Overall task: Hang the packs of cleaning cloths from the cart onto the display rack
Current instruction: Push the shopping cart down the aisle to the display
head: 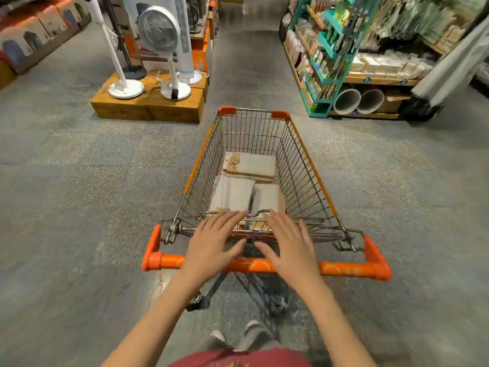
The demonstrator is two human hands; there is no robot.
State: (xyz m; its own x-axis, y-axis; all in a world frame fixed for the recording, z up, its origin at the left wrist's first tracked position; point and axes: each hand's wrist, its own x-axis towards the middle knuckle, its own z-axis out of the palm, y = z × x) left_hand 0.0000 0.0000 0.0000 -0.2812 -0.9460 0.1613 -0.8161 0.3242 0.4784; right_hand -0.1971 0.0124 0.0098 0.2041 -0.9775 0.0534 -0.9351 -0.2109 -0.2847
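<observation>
Left hand (211, 245): lower centre of frame, palm down, fingers straight and spread above the cart (299, 165) handle (346, 270), gripping nothing. Right hand (289, 245): beside it, same flat, spread pose, forearm extended. Packs of cleaning cloths (248, 178): 3 visible, lying flat in the cart basket, centre frame. Display rack (330, 46): upper right.

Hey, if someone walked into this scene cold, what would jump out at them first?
Dead centre is the wire shopping cart with its orange handle, and the left hand and right hand spread open above that handle. Inside the basket lie beige packs of cleaning cloths. At upper left, white fans stand on wooden crates; at upper right is a teal display rack.
</observation>
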